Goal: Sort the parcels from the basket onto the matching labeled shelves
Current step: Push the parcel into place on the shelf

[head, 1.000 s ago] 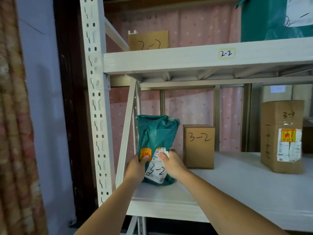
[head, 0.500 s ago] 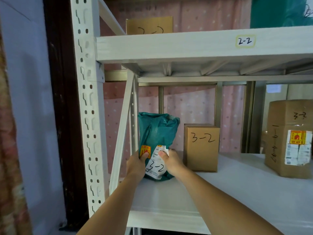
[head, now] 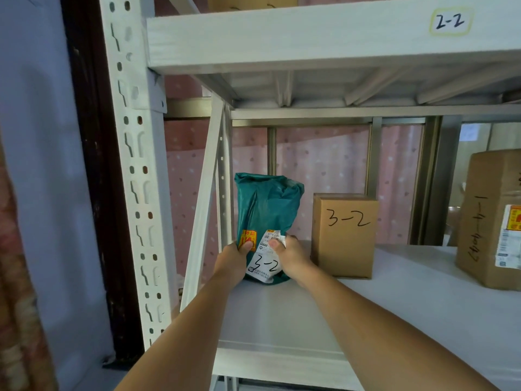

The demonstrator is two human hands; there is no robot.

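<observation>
Change: the shelves were seen from closer than a moment before, and the green bag (head: pixel 266 218) had stayed in the same spot, standing up in both hands.
Green bag: it was stood upright at the far left of the lower shelf (head: pixel 394 306), with its bottom resting on the board. Its top was folded over. It was just beside the slanted white bar (head: pixel 203 215) of the frame.
White label: a crumpled white label (head: pixel 266 263) was stuck low on the bag, and "3-2" was written on it by hand. A small yellow and red sticker (head: pixel 247 239) was seen beside it.
Left hand: the left hand (head: pixel 232 259) was wrapped around the left side of the bag, with the thumb pressed on the sticker.
Right hand: the right hand (head: pixel 289 256) was closed on the right side of the bag, with the thumb pressed on the top of the label.
Small box: a brown box (head: pixel 345 235) marked "3-2" was stood just to the right of the bag. It could not be told if the two were touching.
Big box: a bigger brown box (head: pixel 490 221) was placed well apart, at the right edge.
Upper shelf: a tag (head: pixel 450 21) reading "2-2" was stuck on the front of the upper shelf (head: pixel 310 40).
</observation>
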